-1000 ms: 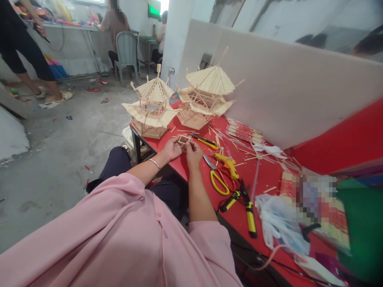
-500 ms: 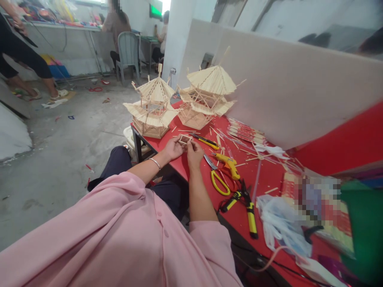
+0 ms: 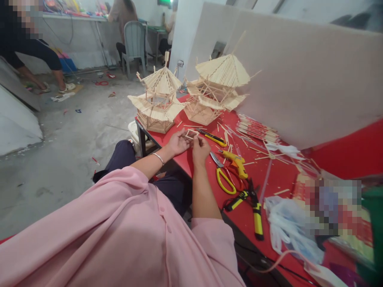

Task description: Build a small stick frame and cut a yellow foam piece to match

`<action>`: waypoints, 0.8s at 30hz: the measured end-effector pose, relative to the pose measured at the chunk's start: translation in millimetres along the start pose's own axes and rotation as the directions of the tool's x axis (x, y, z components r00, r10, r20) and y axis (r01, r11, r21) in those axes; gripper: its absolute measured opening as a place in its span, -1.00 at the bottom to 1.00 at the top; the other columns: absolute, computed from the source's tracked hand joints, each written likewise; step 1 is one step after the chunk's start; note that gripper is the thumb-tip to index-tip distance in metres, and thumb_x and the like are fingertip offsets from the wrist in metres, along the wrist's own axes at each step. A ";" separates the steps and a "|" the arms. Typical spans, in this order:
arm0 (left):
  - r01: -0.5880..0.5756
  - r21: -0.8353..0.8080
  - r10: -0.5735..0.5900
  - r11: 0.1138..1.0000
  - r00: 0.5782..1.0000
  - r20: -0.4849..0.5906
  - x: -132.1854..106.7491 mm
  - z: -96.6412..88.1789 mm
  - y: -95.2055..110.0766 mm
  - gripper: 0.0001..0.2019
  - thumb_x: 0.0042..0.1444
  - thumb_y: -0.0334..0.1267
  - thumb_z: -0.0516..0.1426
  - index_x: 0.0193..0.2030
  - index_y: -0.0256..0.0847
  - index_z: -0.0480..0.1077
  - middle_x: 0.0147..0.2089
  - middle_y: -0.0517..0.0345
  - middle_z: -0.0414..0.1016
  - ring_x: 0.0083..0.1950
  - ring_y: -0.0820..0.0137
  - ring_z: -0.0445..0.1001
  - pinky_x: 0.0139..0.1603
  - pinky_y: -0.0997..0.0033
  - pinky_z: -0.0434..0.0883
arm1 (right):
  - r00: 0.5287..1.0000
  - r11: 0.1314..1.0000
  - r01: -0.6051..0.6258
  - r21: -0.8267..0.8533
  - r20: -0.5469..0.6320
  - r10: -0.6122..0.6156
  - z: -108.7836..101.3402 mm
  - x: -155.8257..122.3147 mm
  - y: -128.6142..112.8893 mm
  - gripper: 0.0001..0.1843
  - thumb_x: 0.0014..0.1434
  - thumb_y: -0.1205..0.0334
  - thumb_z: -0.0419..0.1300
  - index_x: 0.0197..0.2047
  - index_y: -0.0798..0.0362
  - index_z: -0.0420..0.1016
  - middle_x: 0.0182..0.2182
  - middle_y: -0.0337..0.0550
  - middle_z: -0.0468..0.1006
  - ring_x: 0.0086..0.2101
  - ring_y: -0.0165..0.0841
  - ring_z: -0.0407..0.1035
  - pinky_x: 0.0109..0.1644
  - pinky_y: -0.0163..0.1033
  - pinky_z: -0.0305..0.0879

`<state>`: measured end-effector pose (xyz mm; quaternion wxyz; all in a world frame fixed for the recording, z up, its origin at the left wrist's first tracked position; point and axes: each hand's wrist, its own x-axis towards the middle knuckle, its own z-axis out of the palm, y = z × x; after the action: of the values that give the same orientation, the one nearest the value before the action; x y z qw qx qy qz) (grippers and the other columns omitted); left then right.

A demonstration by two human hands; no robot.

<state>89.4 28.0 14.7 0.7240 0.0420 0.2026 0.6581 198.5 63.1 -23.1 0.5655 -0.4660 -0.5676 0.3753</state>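
Head view. We see the left hand [image 3: 177, 142] and the right hand [image 3: 201, 147] meeting over the near edge of the red table [image 3: 269, 179]. Between them is a small frame of pale wooden sticks [image 3: 191, 134], held just above the tabletop. The fingertips of both hands pinch it, one hand on each side, with the other fingers curled in. A thin silver bangle [image 3: 158, 158] circles the left wrist.

Yellow-handled scissors [image 3: 224, 180] and a yellow glue gun [image 3: 238, 162] lie just right of the right hand. A yellow-and-black utility knife [image 3: 213, 138] lies just beyond the frame. Further back stand a pale stick-built pagoda model [image 3: 160, 99] and beside it a taller stick-built pagoda with a wide roof [image 3: 220, 89], in front of a leaning white board [image 3: 299, 79].
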 end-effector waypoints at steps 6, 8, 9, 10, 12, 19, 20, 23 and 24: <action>-0.007 0.004 0.007 1.000 1.000 -0.026 -4.5 0.6 2.1 -0.68 0.35 -0.17 0.01 -0.15 -0.29 0.54 -0.25 -0.09 0.65 -0.16 0.25 0.63 0.06 0.19 0.49 | 0.999 1.000 0.001 -0.032 -0.049 -0.002 -0.2 -2.2 -5.3 -0.51 0.11 -0.17 0.18 -0.21 0.11 0.60 -0.36 -0.11 0.64 -0.34 -0.28 0.48 -0.14 -0.13 0.43; -0.021 0.012 0.021 1.000 1.000 -0.020 -5.1 0.4 2.3 -0.66 0.36 -0.15 0.00 -0.07 -0.29 0.54 -0.23 -0.09 0.65 -0.12 0.24 0.63 0.09 0.19 0.48 | 0.998 0.999 0.007 -0.041 -0.066 -0.010 -0.2 -3.1 -8.5 -0.52 0.13 -0.17 0.17 -0.22 0.11 0.60 -0.34 -0.09 0.65 -0.31 -0.28 0.48 -0.12 -0.15 0.42; -0.027 0.016 0.027 1.000 1.000 -0.016 -5.2 0.2 2.3 -0.65 0.36 -0.15 -0.01 -0.03 -0.29 0.54 -0.23 -0.08 0.65 -0.12 0.25 0.63 0.10 0.19 0.48 | 0.997 0.999 0.010 -0.046 -0.076 -0.013 -0.2 -3.4 -10.0 -0.52 0.14 -0.16 0.16 -0.22 0.11 0.60 -0.32 -0.08 0.65 -0.31 -0.28 0.48 -0.11 -0.15 0.41; -0.028 0.019 0.029 0.999 1.000 -0.010 -5.3 -0.1 2.3 -0.65 0.36 -0.15 -0.01 -0.01 -0.29 0.53 -0.22 -0.08 0.65 -0.12 0.26 0.62 0.10 0.19 0.48 | 0.996 0.999 0.011 -0.051 -0.086 -0.016 -0.1 -3.6 -11.3 -0.53 0.14 -0.15 0.15 -0.22 0.11 0.60 -0.31 -0.07 0.65 -0.30 -0.28 0.48 -0.09 -0.15 0.41; -0.025 0.016 0.025 1.000 1.000 -0.001 -5.4 -0.7 2.4 -0.65 0.36 -0.15 -0.01 0.00 -0.28 0.52 -0.21 -0.07 0.65 -0.12 0.26 0.63 0.11 0.18 0.48 | 0.995 0.998 0.011 -0.059 -0.099 -0.017 -0.1 -3.8 -13.2 -0.54 0.14 -0.13 0.15 -0.23 0.11 0.60 -0.31 -0.06 0.64 -0.30 -0.27 0.47 -0.08 -0.14 0.40; -0.039 -0.004 0.039 0.999 0.999 0.011 -7.4 0.3 3.2 -0.67 0.36 -0.15 0.00 -0.03 -0.27 0.53 -0.22 -0.06 0.65 -0.07 0.24 0.63 0.12 0.14 0.49 | 0.995 0.997 -0.006 -0.073 -0.103 -0.001 -0.8 -3.0 -11.0 -0.57 0.13 -0.10 0.14 -0.25 0.10 0.60 -0.37 -0.10 0.63 -0.37 -0.29 0.44 -0.14 -0.14 0.40; -0.038 -0.008 0.038 0.999 0.999 0.006 -7.9 0.7 3.2 -0.67 0.36 -0.15 0.00 -0.02 -0.27 0.53 -0.22 -0.06 0.65 -0.06 0.24 0.63 0.12 0.15 0.49 | 0.995 0.997 -0.008 -0.076 -0.105 0.000 -1.0 -2.8 -10.3 -0.57 0.13 -0.10 0.14 -0.25 0.09 0.60 -0.37 -0.11 0.63 -0.36 -0.29 0.45 -0.14 -0.15 0.39; -0.036 -0.027 0.036 0.999 0.999 0.008 -9.1 1.5 3.4 -0.66 0.36 -0.15 -0.01 0.02 -0.26 0.52 -0.20 -0.06 0.65 -0.03 0.23 0.62 0.13 0.14 0.49 | 0.993 0.996 -0.014 -0.086 -0.115 0.004 -1.7 -2.2 -8.9 -0.59 0.12 -0.10 0.16 -0.25 0.08 0.60 -0.37 -0.13 0.63 -0.34 -0.28 0.45 -0.12 -0.15 0.39; -0.037 -0.032 0.037 0.999 0.999 0.014 -9.4 1.6 3.4 -0.65 0.36 -0.15 -0.01 0.02 -0.26 0.52 -0.19 -0.07 0.65 -0.02 0.22 0.62 0.13 0.14 0.49 | 0.993 0.996 -0.016 -0.089 -0.118 0.006 -1.8 -2.0 -8.6 -0.58 0.12 -0.10 0.16 -0.25 0.08 0.60 -0.38 -0.13 0.63 -0.35 -0.28 0.45 -0.12 -0.15 0.38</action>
<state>86.3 19.6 19.5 0.7137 0.0392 0.1859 0.6742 199.2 58.6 -15.4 0.5744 -0.5154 -0.5470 0.3245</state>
